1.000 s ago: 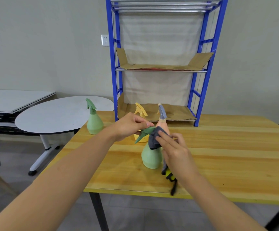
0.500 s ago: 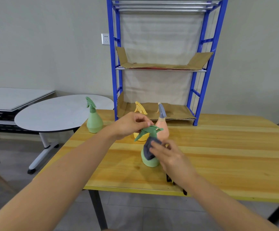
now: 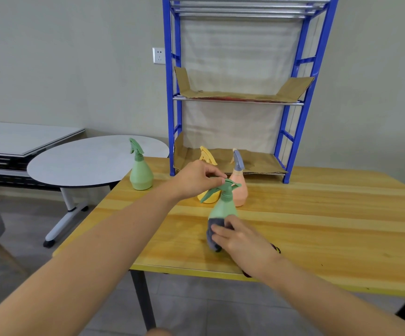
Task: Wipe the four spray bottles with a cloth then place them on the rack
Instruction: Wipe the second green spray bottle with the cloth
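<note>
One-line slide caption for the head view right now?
Left hand pinches the green spray bottle by its trigger head while right hand wipes its base with a grey cloth.

A plain grey-beige wall [image 3: 75, 57] runs behind, with a white socket [image 3: 158, 55] on it. The wooden table [image 3: 317, 226] stands on dark legs over a grey tiled floor [image 3: 196, 311]. At far left a round white side table [image 3: 87, 161] sits beside a long white bench [image 3: 15, 137].
</note>
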The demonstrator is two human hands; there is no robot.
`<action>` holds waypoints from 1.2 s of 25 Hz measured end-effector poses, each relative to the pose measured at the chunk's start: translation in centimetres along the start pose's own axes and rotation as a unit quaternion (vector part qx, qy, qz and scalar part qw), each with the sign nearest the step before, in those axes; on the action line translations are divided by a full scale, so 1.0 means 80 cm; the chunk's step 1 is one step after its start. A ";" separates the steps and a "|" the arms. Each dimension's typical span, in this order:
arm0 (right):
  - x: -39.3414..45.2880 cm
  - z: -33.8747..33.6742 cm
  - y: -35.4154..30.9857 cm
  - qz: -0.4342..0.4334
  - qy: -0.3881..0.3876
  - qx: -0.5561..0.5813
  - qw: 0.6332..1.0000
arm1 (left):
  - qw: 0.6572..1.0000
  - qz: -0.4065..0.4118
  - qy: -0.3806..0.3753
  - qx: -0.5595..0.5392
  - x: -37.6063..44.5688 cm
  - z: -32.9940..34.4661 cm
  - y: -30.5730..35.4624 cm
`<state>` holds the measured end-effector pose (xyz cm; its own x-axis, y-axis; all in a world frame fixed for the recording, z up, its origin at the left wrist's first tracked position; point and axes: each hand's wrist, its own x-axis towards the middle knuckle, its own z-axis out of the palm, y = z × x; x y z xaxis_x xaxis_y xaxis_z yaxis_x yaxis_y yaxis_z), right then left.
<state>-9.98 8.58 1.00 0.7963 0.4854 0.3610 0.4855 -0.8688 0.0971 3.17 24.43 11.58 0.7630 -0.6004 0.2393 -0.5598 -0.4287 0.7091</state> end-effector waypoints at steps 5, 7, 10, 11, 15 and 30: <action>0.033 -0.016 0.000 0.033 0.043 -0.141 0.989 | 1.000 0.006 0.010 -0.005 0.002 0.002 0.000; 0.019 0.013 -0.020 0.031 -0.035 -0.122 0.991 | 1.000 0.010 0.011 -0.001 0.001 0.004 0.001; 0.025 0.018 -0.020 0.033 -0.043 -0.121 0.991 | 1.000 0.016 0.016 0.002 0.000 0.006 0.001; 0.035 0.008 -0.014 0.034 -0.027 -0.139 0.989 | 1.000 0.018 0.021 0.003 0.000 0.006 0.001; 0.049 0.005 -0.028 0.088 0.011 -0.185 0.979 | 0.999 0.018 0.030 0.006 0.002 0.009 -0.001; 0.007 0.000 0.004 -0.023 0.009 -0.104 0.994 | 0.999 0.025 -0.016 0.027 0.004 -0.003 -0.001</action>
<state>-9.40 8.57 1.26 0.7676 0.5253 0.3674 0.4348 -0.8478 0.3037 3.49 24.41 11.76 0.7228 -0.6434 0.2521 -0.6149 -0.4324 0.6595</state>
